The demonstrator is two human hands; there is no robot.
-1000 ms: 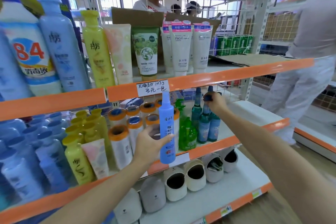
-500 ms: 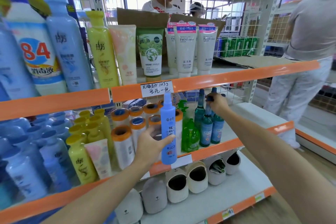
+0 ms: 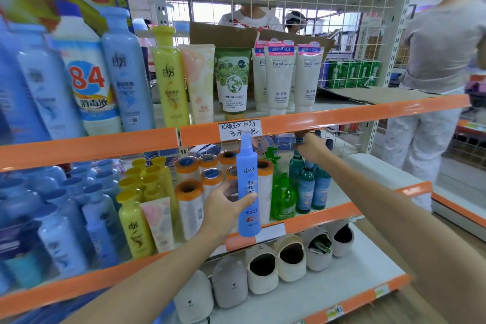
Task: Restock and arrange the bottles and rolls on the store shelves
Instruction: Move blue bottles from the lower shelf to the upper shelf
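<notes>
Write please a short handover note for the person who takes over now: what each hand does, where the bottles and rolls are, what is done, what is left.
Left hand holds the tall blue spray bottle upright in front of the middle shelf, not yet placed.
Right hand grips the top of a teal bottle at the back of the teal group.
Orange-capped rolls and the green pump bottle stand on that shelf.
Left: shelve the spray bottle, finish the teal bottles.
</notes>
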